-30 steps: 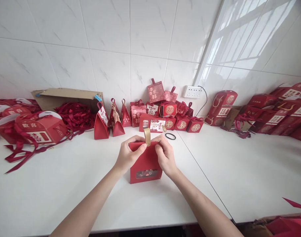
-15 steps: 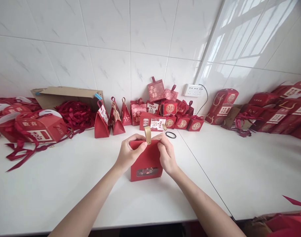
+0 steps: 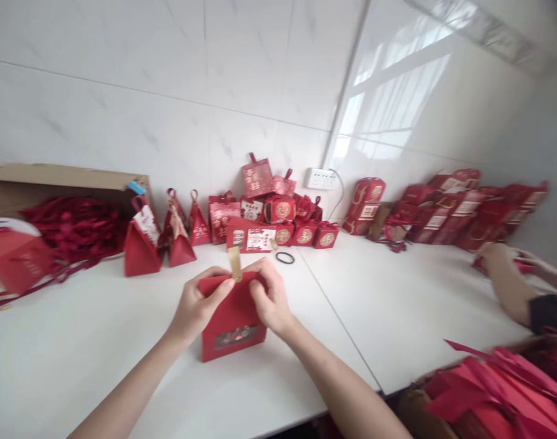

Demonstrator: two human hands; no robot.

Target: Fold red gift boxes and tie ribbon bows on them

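A red paper gift box [image 3: 233, 314] stands upright on the white table in front of me, with a small clear window low on its face. My left hand [image 3: 200, 305] pinches its top edge at the left, thumb on the near side. At the right of the same edge, my right hand [image 3: 270, 296] grips with curled fingers. A gold ribbon loop [image 3: 234, 263] rises from the top edge between the two hands, close to my left thumb. What lies behind the box top is hidden by my fingers.
Behind stand small red boxes [image 3: 305, 233], triangular boxes [image 3: 141, 250] and a black ring [image 3: 285, 258]. A carton [image 3: 68, 177] of dark red ribbon is at left. Another person's hand [image 3: 495, 256] works at far right, beyond a carton of red boxes [image 3: 498, 390].
The view has swung right, so things appear further left and another person's arms show at far right. Both hands keep the same hold on the gift box.
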